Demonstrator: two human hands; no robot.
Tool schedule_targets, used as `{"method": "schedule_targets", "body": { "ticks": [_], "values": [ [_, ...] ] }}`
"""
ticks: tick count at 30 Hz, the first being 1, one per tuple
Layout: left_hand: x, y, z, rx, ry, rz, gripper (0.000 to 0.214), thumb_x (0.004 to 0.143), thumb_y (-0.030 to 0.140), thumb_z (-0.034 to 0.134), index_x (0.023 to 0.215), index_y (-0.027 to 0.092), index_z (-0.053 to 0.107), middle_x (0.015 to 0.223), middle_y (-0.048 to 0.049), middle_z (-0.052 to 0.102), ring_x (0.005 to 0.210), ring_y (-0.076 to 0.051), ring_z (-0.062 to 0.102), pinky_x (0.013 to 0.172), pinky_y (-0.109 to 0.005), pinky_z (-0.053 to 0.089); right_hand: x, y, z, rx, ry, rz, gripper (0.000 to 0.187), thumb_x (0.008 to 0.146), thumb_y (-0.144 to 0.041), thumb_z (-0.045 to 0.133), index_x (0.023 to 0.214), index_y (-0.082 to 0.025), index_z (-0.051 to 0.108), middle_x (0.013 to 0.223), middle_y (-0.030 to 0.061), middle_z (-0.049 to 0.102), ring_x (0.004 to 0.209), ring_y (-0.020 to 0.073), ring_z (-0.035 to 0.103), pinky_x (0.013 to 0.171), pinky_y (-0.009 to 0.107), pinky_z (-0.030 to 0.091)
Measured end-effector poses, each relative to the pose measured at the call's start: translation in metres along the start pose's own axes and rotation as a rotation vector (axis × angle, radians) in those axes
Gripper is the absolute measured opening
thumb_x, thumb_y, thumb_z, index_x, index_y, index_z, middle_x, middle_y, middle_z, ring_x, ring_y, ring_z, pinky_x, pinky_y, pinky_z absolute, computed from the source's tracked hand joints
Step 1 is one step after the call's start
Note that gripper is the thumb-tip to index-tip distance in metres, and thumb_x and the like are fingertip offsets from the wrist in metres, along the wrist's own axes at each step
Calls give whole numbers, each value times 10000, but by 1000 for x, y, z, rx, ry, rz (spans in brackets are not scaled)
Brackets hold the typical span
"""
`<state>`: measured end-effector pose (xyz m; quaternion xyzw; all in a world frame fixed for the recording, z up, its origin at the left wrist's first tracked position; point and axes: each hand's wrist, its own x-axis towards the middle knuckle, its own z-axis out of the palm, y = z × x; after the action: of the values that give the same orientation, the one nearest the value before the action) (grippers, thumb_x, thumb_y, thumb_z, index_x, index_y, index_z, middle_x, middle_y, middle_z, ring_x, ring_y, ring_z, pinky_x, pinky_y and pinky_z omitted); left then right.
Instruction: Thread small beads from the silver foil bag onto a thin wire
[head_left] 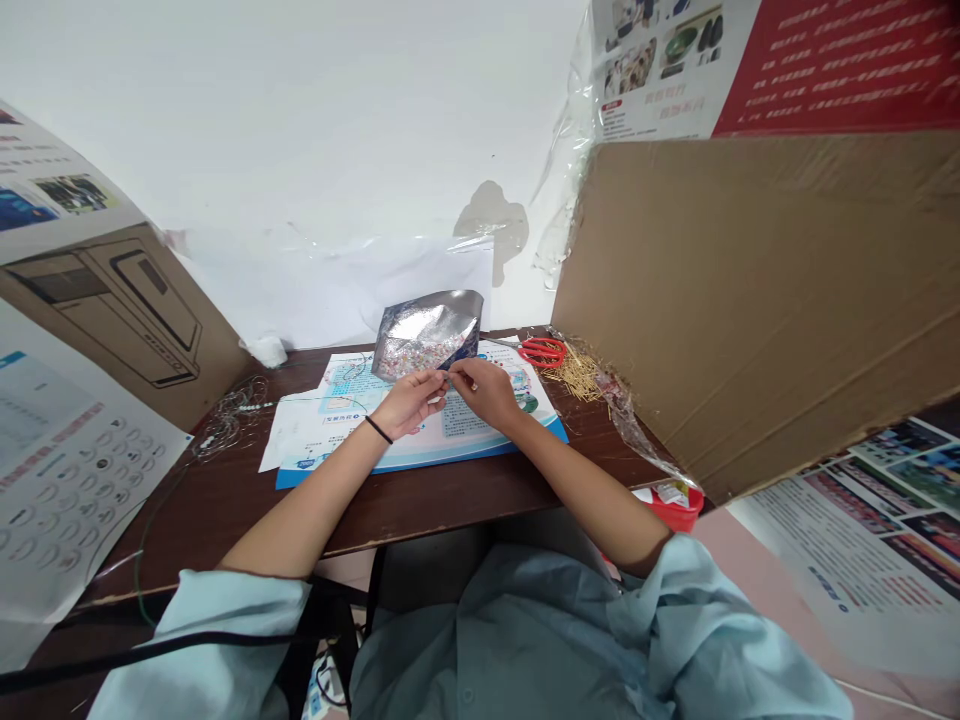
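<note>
My left hand [409, 403], with a black band at the wrist, is closed in a pinch over the printed sheets [405, 458]. Its fingertips meet those of my right hand [486, 392], which is pinched too. Whatever is between the fingers is too small to make out. A thin strand seems to run leftward from near my left hand. Just behind the hands stands an open silver foil bag [429, 335] with many small, pale and pinkish beads [420, 357] inside. A few tiny dark beads lie near my right hand.
Red-handled scissors [543, 352] lie right of the bag, by a pile of gold-coloured thin sticks or pins [581, 373]. Tangled clear thread with white beads [232, 415] lies at left. Cardboard panels [750, 300] flank the brown table [450, 505]; a red bin [679, 512] is below right.
</note>
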<state>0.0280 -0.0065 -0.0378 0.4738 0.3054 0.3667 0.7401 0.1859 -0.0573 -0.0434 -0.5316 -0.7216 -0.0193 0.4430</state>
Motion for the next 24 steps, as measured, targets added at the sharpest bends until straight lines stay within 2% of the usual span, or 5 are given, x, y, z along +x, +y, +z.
{"method": "schedule_targets", "body": {
  "ticks": [6,15,24],
  "values": [
    [-1,1,0,7,3,9,272,661,314,835,760,134,657,699,-15,602,679,-92,555,619,-205,451,0,-1,-1,-1,-8,4,229,945,-289,453,900,-193,655,827,43,664,742,147,550,731,258,394],
    [-1,2,2,23,5,-15,306,628,343,849,731,131,654,678,-1,575,664,-86,536,616,-206,456,0,-1,-1,-24,3,-20,227,939,-281,455,889,-191,657,788,39,650,733,149,549,735,259,394],
    [-4,2,5,57,33,-21,270,665,316,820,690,135,621,653,-3,561,648,-94,525,606,-217,446,-1,0,0,18,-2,-34,232,937,-270,479,937,-184,695,838,51,686,770,157,592,765,266,423]
  ]
}}
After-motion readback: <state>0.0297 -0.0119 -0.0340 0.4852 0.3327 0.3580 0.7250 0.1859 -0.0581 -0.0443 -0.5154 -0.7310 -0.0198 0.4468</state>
